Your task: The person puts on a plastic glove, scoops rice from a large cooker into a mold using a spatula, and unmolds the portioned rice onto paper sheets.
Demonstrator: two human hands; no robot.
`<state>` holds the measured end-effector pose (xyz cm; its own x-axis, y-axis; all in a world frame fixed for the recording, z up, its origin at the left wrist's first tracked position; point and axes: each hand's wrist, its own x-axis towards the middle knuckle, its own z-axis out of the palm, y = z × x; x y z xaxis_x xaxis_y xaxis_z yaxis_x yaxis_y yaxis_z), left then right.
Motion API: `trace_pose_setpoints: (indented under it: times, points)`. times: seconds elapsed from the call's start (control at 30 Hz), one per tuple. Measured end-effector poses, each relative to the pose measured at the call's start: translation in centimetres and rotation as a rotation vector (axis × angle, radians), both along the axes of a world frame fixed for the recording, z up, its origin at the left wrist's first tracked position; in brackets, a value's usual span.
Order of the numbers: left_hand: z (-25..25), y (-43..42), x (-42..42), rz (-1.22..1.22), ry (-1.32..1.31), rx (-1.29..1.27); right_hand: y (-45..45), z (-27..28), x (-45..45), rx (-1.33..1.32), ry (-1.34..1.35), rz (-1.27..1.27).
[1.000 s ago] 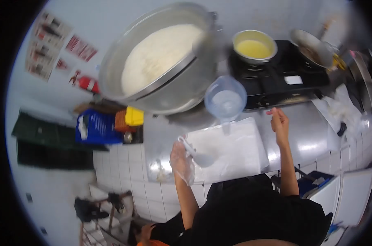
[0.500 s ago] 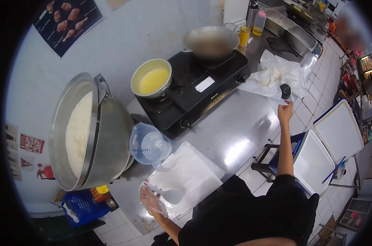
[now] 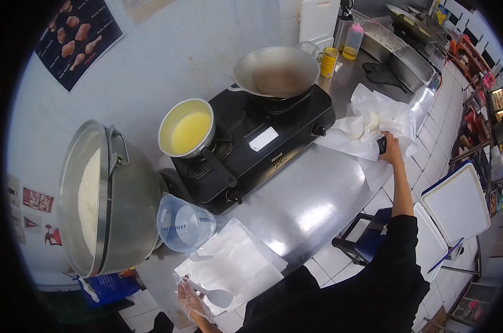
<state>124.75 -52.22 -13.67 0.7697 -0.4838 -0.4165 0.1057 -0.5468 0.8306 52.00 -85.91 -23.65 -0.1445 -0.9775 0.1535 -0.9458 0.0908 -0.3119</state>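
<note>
My left hand, in a clear plastic glove, holds a white rice paddle over the stack of white paper sheets. My bare right hand is closed round a small black object at the edge of crumpled white paper with pale food on it. A clear measuring jug stands behind the sheets. To its left is a large metal pot of rice.
A black gas stove carries a small pan of yellow liquid and a wok. Farther back stand a yellow can and a squeeze bottle. An open white cooler is at the right, below the steel counter.
The view has swung to the right. My right hand has reached out to the crumpled paper and taken hold of the black object. My left hand still holds the paddle.
</note>
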Motion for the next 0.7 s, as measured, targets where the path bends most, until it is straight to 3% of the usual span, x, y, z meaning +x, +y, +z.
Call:
trace_pose_setpoints:
  times: [0.17,0.27,0.37,0.43,0.47,0.5,0.53,0.57,0.7]
  points:
    - [-0.1,-0.4,-0.1,0.004,0.015,-0.029,0.4,2.6,0.1,-0.089,0.046,0.031]
    - [-0.4,-0.5,0.3,0.017,-0.01,-0.045,0.2,4.6,-0.9,0.066,-0.024,0.053]
    - [-0.6,-0.6,0.9,0.018,-0.033,-0.061,0.7,6.5,-0.9,-0.1,-0.109,0.072]
    - [0.3,-1.1,-0.2,0.042,-0.013,-0.203,2.1,9.2,3.4,-0.3,-0.269,0.158]
    - [0.7,-1.1,-0.5,0.07,-0.014,-0.274,3.9,12.5,8.5,-0.149,-0.679,0.105]
    - [0.3,-0.9,-0.1,-0.006,-0.04,-0.272,5.8,15.2,13.0,-0.065,-0.851,0.126]
    - [0.2,-0.8,0.6,-0.083,-0.068,-0.268,7.0,15.5,15.6,0.004,-0.924,0.217]
    - [2.1,-1.7,-0.3,-0.132,-0.043,-0.223,7.8,13.0,17.9,-0.16,-0.906,0.386]
    - [8.0,-5.3,-3.7,-0.503,0.097,-0.169,13.7,15.6,36.8,0.113,-1.394,0.778]
